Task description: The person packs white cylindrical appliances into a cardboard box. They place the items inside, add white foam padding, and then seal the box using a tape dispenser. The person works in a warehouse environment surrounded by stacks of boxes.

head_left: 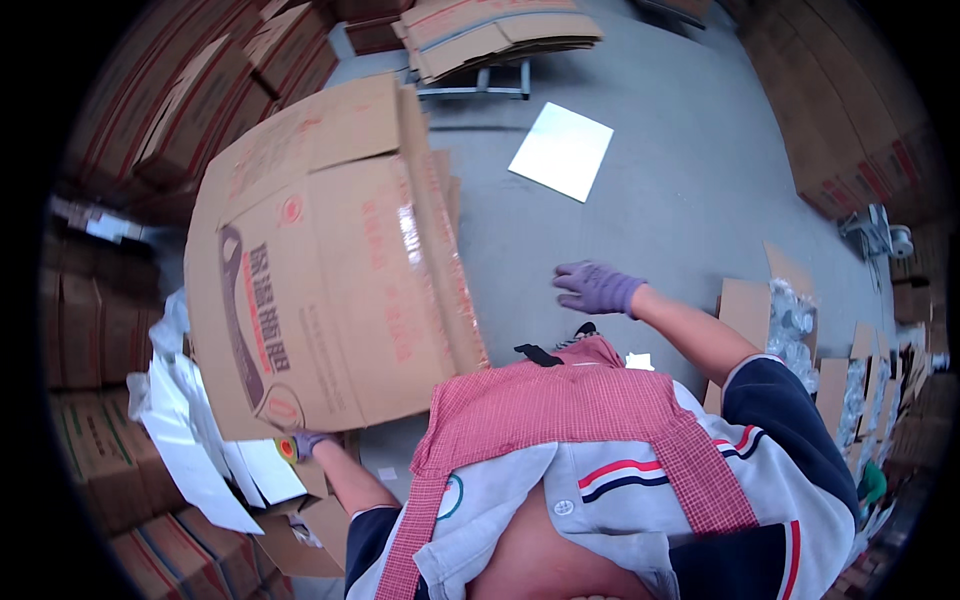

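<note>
– So, where's the main pc?

– Big cardboard bundle, your L side, printed face toward you. Several layers show along its R edge. Can't tell if it rests on anything or hangs from your grip.

– And your hands?

– Your left hand, purple glove, is at the bundle's lower edge, mostly hidden; can't tell how its fingers are set. Round orange-and-green thing right by it, prob. a roll; grip unclear. Your right hand, same glove, is out over the floor, fingers loosely spread, nothing in them, apart from the bundle.

– How far along, approx.?

– Partway, I'd judge. Done: layers are together as one bundle, w/ a shiny strip, maybe tape, near the R edge. Left, AFAICT: getting it settled; your right hand isn't on it, and it's not on the metal stand at the far side, where other flat cardboard lies. White sheet on the floor beyond your right hand: untouched.
</note>
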Demonstrator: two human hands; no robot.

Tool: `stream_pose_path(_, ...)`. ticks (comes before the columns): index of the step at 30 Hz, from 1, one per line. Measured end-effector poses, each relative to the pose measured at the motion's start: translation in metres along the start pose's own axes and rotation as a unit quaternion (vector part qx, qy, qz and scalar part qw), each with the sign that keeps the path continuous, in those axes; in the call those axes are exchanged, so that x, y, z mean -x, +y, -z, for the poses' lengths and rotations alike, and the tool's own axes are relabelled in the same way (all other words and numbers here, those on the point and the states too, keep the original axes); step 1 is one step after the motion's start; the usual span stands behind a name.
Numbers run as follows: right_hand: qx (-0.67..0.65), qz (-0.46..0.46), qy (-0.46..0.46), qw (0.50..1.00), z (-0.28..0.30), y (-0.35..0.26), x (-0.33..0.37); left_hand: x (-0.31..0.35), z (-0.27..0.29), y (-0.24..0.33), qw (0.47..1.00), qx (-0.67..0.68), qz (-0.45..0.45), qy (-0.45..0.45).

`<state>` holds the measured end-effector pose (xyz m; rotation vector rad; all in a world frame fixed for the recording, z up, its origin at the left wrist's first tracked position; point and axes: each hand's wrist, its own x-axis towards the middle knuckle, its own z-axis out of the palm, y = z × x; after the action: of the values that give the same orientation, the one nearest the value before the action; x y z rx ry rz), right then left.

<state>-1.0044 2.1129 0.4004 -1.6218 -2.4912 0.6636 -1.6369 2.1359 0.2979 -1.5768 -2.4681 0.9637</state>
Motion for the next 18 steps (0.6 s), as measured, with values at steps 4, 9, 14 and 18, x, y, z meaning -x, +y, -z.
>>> stream_pose_path(4, 0.021, -0.331, -0.048, 0.942, 0.031, 0.128, 0.145, 0.0, 0.097, 0.026, 0.681, 0.559, 0.373, 0.292)
stream_pose_path(9, -0.046, -0.449, -0.275, 0.849, 0.0, 0.221, 0.211, 0.05, 0.268, 0.288, 0.678, 0.694, -0.133, 0.204)
stream_pose_path(14, -0.124, -0.36, -0.067, 0.922, 0.049, 0.306, 0.078, 0.066, 0.421, 0.548, 0.646, 0.538, -0.541, 0.032)
stream_pose_path(18, -0.284, -0.301, 0.177, 0.893, 0.105, 0.379, 0.002, -0.044, 0.443, 0.722, 0.683, 0.467, -0.529, -0.188)
